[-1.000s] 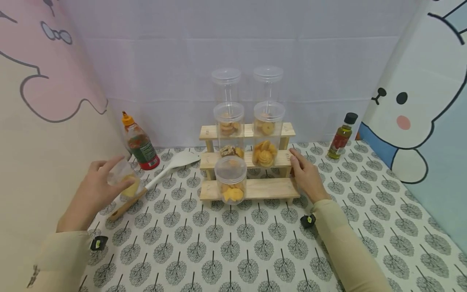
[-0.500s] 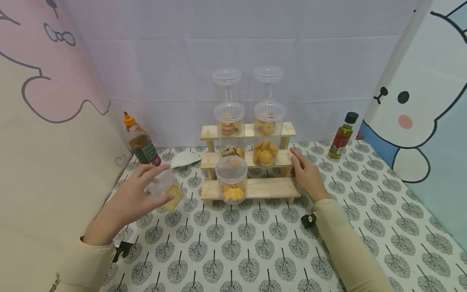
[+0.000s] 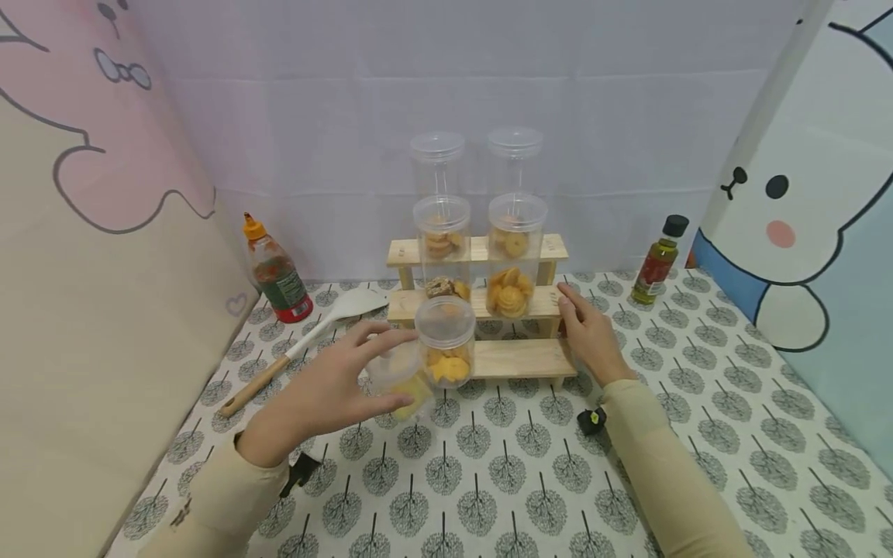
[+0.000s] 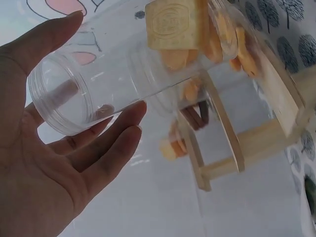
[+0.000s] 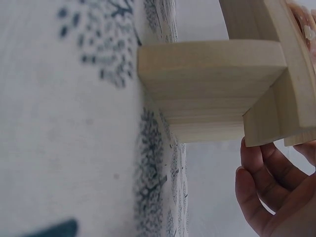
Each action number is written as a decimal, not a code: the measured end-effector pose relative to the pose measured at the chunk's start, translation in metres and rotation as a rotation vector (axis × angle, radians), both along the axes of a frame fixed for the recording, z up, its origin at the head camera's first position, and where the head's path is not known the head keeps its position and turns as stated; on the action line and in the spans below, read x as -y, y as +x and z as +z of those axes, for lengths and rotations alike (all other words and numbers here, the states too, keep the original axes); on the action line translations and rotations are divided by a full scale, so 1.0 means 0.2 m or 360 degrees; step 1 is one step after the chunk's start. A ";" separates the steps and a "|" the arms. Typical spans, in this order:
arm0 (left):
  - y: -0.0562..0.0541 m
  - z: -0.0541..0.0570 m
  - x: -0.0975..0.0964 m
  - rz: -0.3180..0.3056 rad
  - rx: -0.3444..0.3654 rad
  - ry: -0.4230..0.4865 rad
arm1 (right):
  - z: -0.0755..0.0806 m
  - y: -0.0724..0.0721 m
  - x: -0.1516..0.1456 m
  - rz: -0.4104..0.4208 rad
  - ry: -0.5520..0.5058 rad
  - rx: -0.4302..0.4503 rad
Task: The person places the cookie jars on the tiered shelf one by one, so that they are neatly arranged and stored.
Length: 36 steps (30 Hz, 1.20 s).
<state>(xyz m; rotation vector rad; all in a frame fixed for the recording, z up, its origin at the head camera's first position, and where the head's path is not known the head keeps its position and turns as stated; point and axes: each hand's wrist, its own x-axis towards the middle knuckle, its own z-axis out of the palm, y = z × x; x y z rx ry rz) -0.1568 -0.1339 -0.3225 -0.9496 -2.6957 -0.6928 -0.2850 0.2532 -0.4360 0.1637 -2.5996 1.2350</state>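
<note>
My left hand (image 3: 335, 387) grips a clear lidded jar (image 4: 106, 84) with a square biscuit (image 4: 175, 23) at its bottom, thumb on one side and fingers curled on the other. In the head view that jar overlaps the left side of a short jar of yellow cookies (image 3: 446, 349) on the lowest step of a wooden tiered rack (image 3: 523, 359). My right hand (image 3: 589, 333) holds the rack's right end at the middle step; in the right wrist view its fingertips (image 5: 252, 155) touch the wood. Two jars of cookies (image 3: 512, 291) stand on the middle step, with two taller jars (image 3: 437, 167) behind them on the top step.
Left of the rack lies a white spatula with a wooden handle (image 3: 300, 345). A red sauce bottle with an orange cap (image 3: 277, 275) stands at the back left, an oil bottle (image 3: 656, 263) at the back right. A tree-patterned cloth (image 3: 481, 480) covers the table.
My left hand has carried the clear jar rightward from beside the spatula handle to the rack's front left. The right hand stays at the rack's right end.
</note>
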 end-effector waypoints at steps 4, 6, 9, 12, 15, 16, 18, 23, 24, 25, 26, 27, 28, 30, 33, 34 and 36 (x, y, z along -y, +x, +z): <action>-0.02 0.01 -0.13 -0.0146 -0.0001 0.0032 | 0.01 0.00 -0.01 0.0007 -0.0019 0.0011; -0.03 0.01 -0.21 -0.0233 -0.0023 0.0018 | 0.01 0.00 -0.01 0.0007 -0.0024 0.0008; -0.05 0.02 -0.32 -0.0335 -0.0061 -0.0033 | 0.02 0.00 -0.01 0.0007 -0.0029 0.0004; -0.08 0.03 -0.42 -0.0400 -0.0078 -0.0055 | 0.02 0.00 -0.01 0.0003 -0.0022 -0.0013; -0.13 0.05 -0.51 -0.0437 -0.0086 -0.0062 | 0.02 0.00 -0.01 0.0010 -0.0014 -0.0026; -0.15 0.05 -0.54 -0.0444 -0.0083 -0.0058 | 0.02 0.00 -0.01 0.0008 -0.0012 -0.0032; -0.18 0.05 -0.60 -0.0437 -0.0076 -0.0070 | 0.02 0.00 -0.01 0.0018 -0.0020 -0.0037; -0.27 0.02 -0.72 -0.0332 -0.0056 -0.0111 | 0.02 0.00 -0.01 0.0043 -0.0057 -0.0031; -0.28 0.00 -0.74 -0.0301 -0.0054 -0.0122 | 0.02 0.00 -0.01 0.0044 -0.0060 -0.0029; -0.29 -0.01 -0.76 -0.0269 -0.0059 -0.0132 | 0.01 0.00 -0.02 0.0042 -0.0059 -0.0032; -0.30 -0.03 -0.78 -0.0238 -0.0067 -0.0142 | 0.01 0.00 -0.02 0.0047 -0.0059 -0.0030; -0.31 -0.04 -0.79 -0.0203 -0.0069 -0.0146 | 0.01 0.00 -0.02 0.0054 -0.0062 -0.0028; -0.31 -0.05 -0.81 -0.0165 -0.0077 -0.0153 | 0.01 0.00 -0.02 0.0057 -0.0056 -0.0031; -0.33 -0.07 -0.83 -0.0094 -0.0085 -0.0164 | 0.01 0.00 -0.02 0.0067 -0.0054 -0.0040; -0.34 -0.08 -0.85 -0.0030 -0.0088 -0.0167 | 0.01 0.00 -0.01 0.0080 -0.0064 -0.0047; -0.34 -0.08 -0.85 -0.0020 -0.0088 -0.0172 | 0.00 0.00 -0.01 0.0079 -0.0069 -0.0049; -0.35 -0.08 -0.86 -0.0009 -0.0085 -0.0183 | 0.00 0.00 -0.01 0.0077 -0.0075 -0.0054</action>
